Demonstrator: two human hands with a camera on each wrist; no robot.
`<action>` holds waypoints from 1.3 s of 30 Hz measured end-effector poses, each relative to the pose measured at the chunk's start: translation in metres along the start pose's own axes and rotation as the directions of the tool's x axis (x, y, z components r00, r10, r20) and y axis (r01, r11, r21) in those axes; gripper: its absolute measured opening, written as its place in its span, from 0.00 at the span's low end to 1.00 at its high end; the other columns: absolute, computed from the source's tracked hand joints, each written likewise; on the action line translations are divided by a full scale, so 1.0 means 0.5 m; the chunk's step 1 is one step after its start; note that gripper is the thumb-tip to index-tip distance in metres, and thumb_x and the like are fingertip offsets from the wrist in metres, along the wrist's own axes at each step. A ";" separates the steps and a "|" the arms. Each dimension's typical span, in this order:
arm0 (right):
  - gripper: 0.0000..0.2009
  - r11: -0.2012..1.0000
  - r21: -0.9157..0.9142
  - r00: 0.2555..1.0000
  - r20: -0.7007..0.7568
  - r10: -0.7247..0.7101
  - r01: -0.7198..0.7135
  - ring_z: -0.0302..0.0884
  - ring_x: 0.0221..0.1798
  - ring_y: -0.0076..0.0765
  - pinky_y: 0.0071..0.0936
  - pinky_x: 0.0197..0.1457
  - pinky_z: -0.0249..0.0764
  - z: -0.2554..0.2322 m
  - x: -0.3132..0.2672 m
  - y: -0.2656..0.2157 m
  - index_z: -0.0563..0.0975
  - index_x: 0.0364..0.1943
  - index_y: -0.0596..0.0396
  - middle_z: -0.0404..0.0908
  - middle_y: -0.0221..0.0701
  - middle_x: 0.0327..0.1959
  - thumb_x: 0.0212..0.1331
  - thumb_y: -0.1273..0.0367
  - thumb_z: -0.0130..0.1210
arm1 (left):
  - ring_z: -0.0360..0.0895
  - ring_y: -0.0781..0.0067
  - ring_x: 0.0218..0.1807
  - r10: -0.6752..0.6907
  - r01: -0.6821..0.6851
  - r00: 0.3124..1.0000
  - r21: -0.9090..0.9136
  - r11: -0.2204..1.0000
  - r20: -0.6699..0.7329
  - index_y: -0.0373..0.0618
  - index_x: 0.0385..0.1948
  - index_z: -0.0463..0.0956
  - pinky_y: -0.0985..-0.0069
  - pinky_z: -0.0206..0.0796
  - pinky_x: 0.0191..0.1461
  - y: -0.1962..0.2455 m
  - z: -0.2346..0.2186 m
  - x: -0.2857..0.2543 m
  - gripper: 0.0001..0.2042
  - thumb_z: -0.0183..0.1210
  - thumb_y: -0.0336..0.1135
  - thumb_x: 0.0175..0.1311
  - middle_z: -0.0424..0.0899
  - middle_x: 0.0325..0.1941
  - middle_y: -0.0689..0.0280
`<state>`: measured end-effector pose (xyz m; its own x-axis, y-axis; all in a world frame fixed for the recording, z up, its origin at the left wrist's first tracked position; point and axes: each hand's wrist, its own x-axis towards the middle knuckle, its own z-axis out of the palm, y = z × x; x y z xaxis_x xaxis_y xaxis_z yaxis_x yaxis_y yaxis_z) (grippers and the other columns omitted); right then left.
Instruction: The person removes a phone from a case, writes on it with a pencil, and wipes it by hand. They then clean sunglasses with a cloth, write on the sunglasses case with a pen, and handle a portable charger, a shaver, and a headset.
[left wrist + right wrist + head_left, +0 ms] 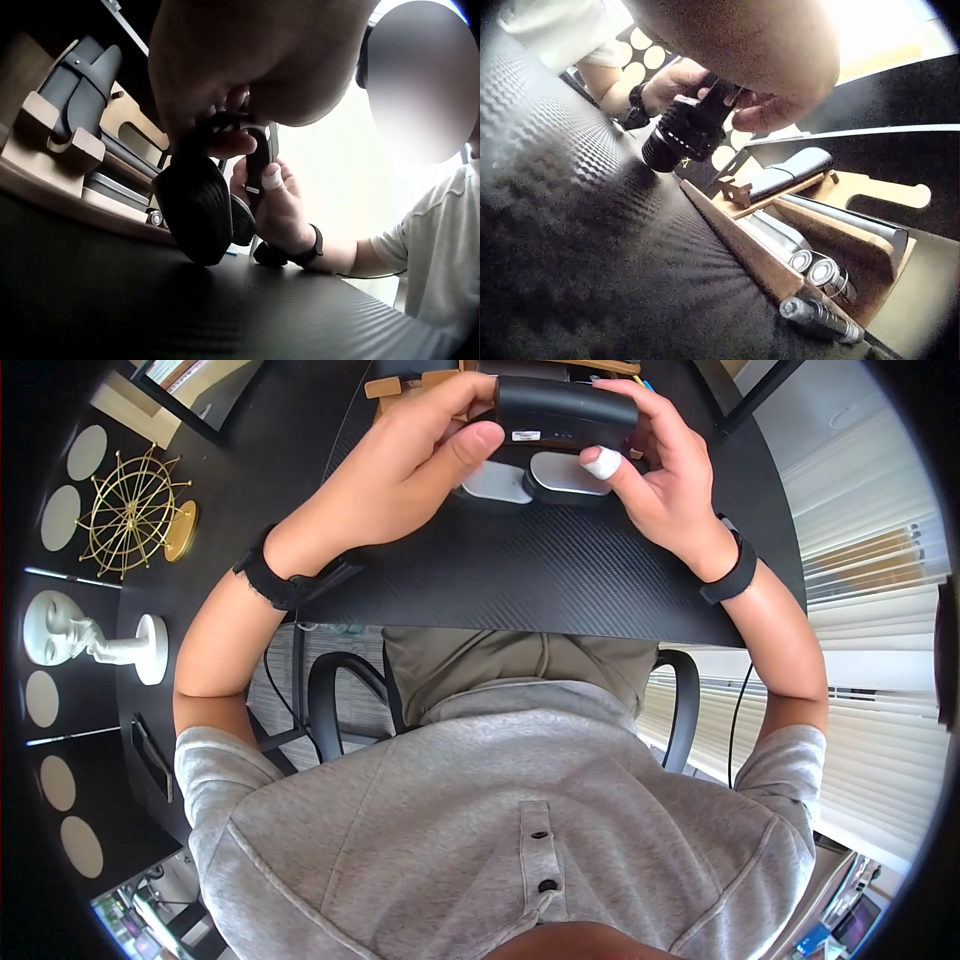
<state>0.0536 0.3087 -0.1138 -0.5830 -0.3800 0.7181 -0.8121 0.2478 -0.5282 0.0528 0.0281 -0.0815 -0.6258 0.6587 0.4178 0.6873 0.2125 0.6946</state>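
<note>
A black curved device (pixel 565 405) is held by its two ends above the dark desk, with a small white label on its near side. The left hand (pixel 400 470) grips its left end, thumb bent towards the middle. At the other end, the right hand (pixel 665 480) curls its fingers round it; white tape (pixel 606 463) wraps that thumb. Two rounded parts with silver faces (pixel 497 482) lie just below the curved piece. The left wrist view shows a dark rounded part (pixel 196 210) hanging under the left hand (pixel 259 52), close to the desk surface.
Behind the hands stands a wooden organizer (pixel 742 247) with a grey case (pixel 791 171) and metal cylinders (pixel 825 271). At the left are a gold wheel ornament (pixel 132 515) and a white figurine (pixel 150 650). Window blinds (pixel 870 730) are at the right.
</note>
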 end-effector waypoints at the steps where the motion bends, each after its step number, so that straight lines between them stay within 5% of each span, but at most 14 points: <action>1: 0.26 0.998 0.044 0.999 -0.009 0.034 -0.034 0.85 0.52 0.31 0.29 0.57 0.82 0.002 -0.004 0.000 0.71 0.65 0.63 0.84 0.39 0.53 0.66 0.71 0.66 | 0.70 0.84 0.32 -0.060 0.062 0.998 -0.073 0.995 0.029 0.39 0.64 0.68 0.82 0.66 0.38 0.002 0.002 -0.003 0.17 0.51 0.36 0.81 0.77 0.34 0.70; 4: 0.23 0.995 0.081 0.999 0.013 0.051 -0.052 0.85 0.50 0.29 0.28 0.56 0.81 -0.001 -0.011 0.006 0.71 0.64 0.64 0.85 0.38 0.51 0.69 0.69 0.64 | 0.70 0.84 0.31 -0.122 0.134 0.989 -0.154 0.979 0.089 0.39 0.65 0.66 0.83 0.67 0.37 0.033 0.012 -0.001 0.18 0.51 0.35 0.81 0.75 0.31 0.70; 7: 0.21 0.997 0.045 0.999 -0.003 -0.055 0.055 0.88 0.42 0.28 0.26 0.44 0.82 0.015 0.001 -0.008 0.74 0.58 0.62 0.87 0.37 0.40 0.63 0.72 0.68 | 0.71 0.84 0.30 -0.152 0.159 0.980 -0.051 0.986 0.125 0.39 0.66 0.66 0.82 0.67 0.36 0.024 0.011 -0.004 0.18 0.52 0.35 0.81 0.74 0.31 0.70; 10: 0.19 1.000 0.017 0.998 0.056 -0.009 0.008 0.88 0.43 0.28 0.25 0.45 0.81 0.010 0.001 -0.011 0.73 0.58 0.64 0.87 0.39 0.39 0.67 0.72 0.65 | 0.72 0.83 0.28 -0.166 0.170 0.981 -0.033 0.985 0.104 0.39 0.65 0.66 0.81 0.68 0.35 0.015 0.017 -0.005 0.18 0.52 0.34 0.81 0.74 0.30 0.70; 19: 0.18 0.988 -0.073 0.986 0.089 0.142 -0.136 0.71 0.23 0.20 0.21 0.29 0.67 0.016 -0.003 -0.012 0.77 0.54 0.60 0.75 0.27 0.23 0.65 0.67 0.67 | 0.73 0.82 0.27 -0.205 0.197 0.968 0.062 0.978 0.147 0.39 0.53 0.69 0.80 0.68 0.34 0.017 0.009 -0.002 0.10 0.50 0.37 0.82 0.74 0.28 0.70; 39: 0.18 0.986 -0.013 0.980 0.105 0.169 -0.169 0.81 0.27 0.24 0.23 0.31 0.74 0.007 0.003 -0.023 0.73 0.61 0.59 0.81 0.30 0.26 0.70 0.69 0.61 | 0.72 0.84 0.30 -0.247 0.262 0.955 -0.076 0.962 0.164 0.38 0.62 0.69 0.82 0.68 0.36 0.005 0.009 0.000 0.17 0.55 0.36 0.79 0.75 0.34 0.71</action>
<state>0.0623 0.3023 -0.1084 -0.7063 -0.4239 0.5670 -0.7025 0.3200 -0.6357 0.0560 0.0320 -0.0821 -0.7070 0.6948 0.1316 0.4696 0.3222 0.8220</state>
